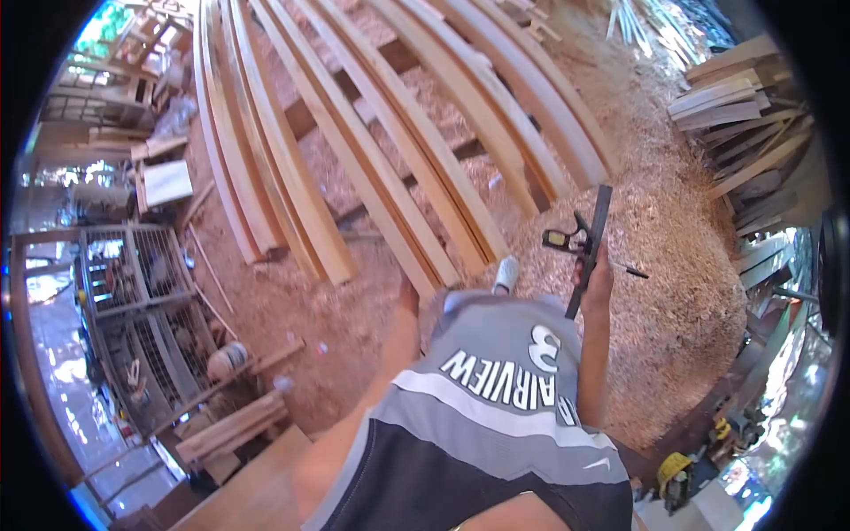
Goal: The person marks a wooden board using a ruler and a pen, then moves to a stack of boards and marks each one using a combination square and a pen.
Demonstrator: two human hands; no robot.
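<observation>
My right hand [598, 281] is closed around the long dark bar of a bar clamp [595, 232], held upright in front of my right side. A pistol-shaped black grip with a yellow label juts left from the bar, and a thin black rod sticks out to the right. My left hand [408, 290] is right at the near end of a wooden plank [390, 221], against its left edge. That hand's fingers are hidden by the wood. Another pair of long planks [434, 168] lies just to the right of it.
More long planks [235, 142] run away side by side over wooden crosspieces [390, 60]. Wood shavings [668, 336] are heaped on the right, with stacked offcuts [735, 115] beyond. At left stands a metal mesh frame [146, 310], near short boards [235, 425] on the floor.
</observation>
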